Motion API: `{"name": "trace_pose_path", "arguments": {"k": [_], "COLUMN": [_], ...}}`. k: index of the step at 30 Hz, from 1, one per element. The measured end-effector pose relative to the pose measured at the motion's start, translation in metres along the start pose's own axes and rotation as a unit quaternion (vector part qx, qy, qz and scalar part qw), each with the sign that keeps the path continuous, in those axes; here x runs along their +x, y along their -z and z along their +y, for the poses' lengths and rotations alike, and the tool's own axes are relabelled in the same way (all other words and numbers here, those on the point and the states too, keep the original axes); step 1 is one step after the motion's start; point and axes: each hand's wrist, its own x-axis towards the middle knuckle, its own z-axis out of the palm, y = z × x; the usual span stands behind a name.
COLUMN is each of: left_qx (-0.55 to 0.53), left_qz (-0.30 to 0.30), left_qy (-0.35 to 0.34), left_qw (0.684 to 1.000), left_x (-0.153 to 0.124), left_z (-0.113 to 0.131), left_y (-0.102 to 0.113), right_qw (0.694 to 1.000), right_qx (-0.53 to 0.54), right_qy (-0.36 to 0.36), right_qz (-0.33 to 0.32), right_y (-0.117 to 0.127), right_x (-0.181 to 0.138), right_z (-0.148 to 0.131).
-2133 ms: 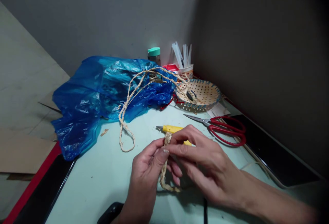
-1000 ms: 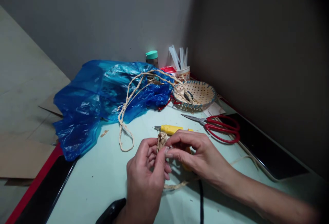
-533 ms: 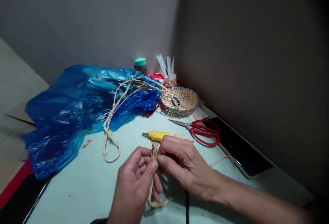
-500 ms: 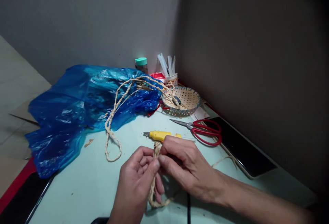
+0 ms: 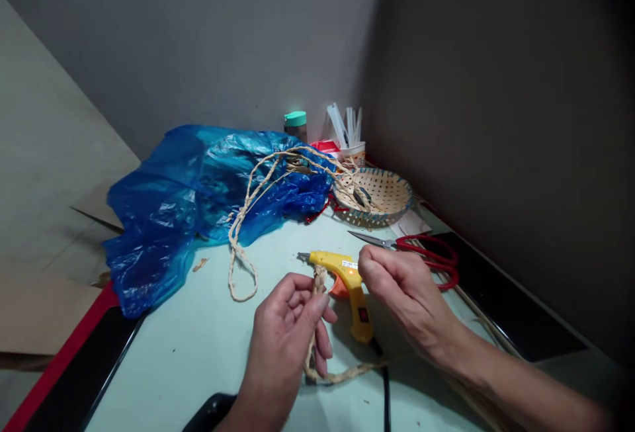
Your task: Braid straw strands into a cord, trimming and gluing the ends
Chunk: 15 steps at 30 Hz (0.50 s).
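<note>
My left hand (image 5: pixel 292 326) pinches a braided straw cord (image 5: pixel 320 280) between thumb and fingers. The cord's short end stands up above the thumb, and the rest loops under the hand and trails right across the table. My right hand (image 5: pixel 397 286) is apart from the cord, its fingers curled closed; what they hold, if anything, is hidden. It is beside the rear of a yellow hot glue gun (image 5: pixel 354 280) with an orange trigger, lying on the table, nozzle to the left. Red-handled scissors (image 5: pixel 380 240) lie behind the right hand, which partly covers them.
A blue plastic bag (image 5: pixel 198 187) fills the back left, with a long braided cord (image 5: pixel 243 227) draped over it. A woven basket (image 5: pixel 387 194), a cup of glue sticks (image 5: pixel 353 151) and a green-lidded jar (image 5: pixel 296 124) stand behind. A black phone (image 5: pixel 526 319) lies right.
My right hand has let go of the cord and moved right, uncovering the glue gun. My left hand keeps its pinch on the cord. The whole view has shifted, moving the scene rightward.
</note>
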Motion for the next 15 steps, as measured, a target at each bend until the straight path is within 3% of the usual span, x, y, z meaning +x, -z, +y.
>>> {"name": "trace_pose_path", "arguments": {"k": [5, 10, 15], "left_qx": [0.012, 0.001, -0.03], "left_qz": [0.006, 0.003, -0.009], "left_qy": [-0.006, -0.021, -0.017], "left_qw": [1.0, 1.0, 0.999], "left_x": [0.001, 0.003, 0.003], "left_z": [-0.003, -0.003, -0.002], "left_y": [0.001, 0.0, 0.001], "right_qw": [0.999, 0.994, 0.965], "right_qx": [0.018, 0.099, 0.151], "right_qy": [-0.023, -0.044, -0.083], "right_qz": [0.012, 0.017, 0.199], "right_y": [0.012, 0.042, 0.081], "right_x": [0.001, 0.0, -0.027], "right_z": [-0.011, -0.026, -0.042]}}
